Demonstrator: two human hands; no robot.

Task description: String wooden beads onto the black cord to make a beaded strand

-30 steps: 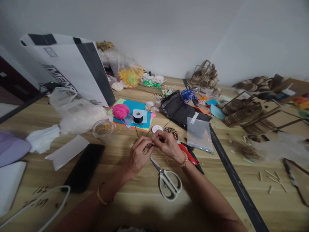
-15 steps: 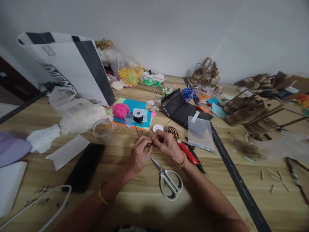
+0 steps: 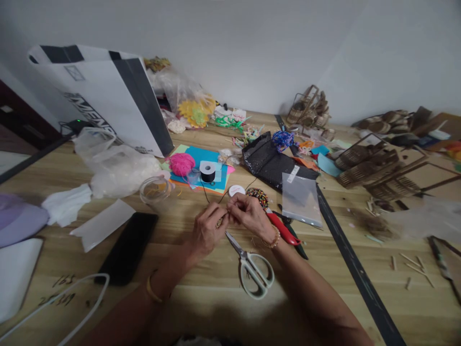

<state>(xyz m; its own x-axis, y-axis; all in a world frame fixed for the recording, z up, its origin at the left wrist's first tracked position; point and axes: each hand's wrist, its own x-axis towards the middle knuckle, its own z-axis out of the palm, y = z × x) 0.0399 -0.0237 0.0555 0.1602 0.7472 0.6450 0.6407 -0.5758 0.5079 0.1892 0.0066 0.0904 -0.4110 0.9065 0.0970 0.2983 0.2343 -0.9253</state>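
My left hand (image 3: 212, 223) is closed around a small beaded strand (image 3: 219, 222), most of it hidden by the fingers. Against its fingertips, my right hand (image 3: 248, 213) pinches something too small to make out. A thin black cord (image 3: 205, 191) runs from near the hands toward a white spool of black cord (image 3: 207, 172). Just beyond the right hand lie a heap of multicoloured beads (image 3: 258, 196) and a round white disc (image 3: 236, 191). Scissors with pale handles (image 3: 255, 274) lie below the hands, and red-handled pliers (image 3: 284, 229) lie right of the right wrist.
A black phone (image 3: 127, 250), a white cable (image 3: 84, 319) and a clear round container (image 3: 154, 190) are on the left. Pink yarn (image 3: 182, 164) rests on coloured sheets (image 3: 194, 154). A clear bag (image 3: 301, 199) overlaps a black bubble mailer (image 3: 264, 163). Small woven baskets (image 3: 389, 178) stand right.
The hands stay together in nearly the same place, with small finger shifts. Less of the beaded strand shows at the left hand. The whole view has shifted slightly.
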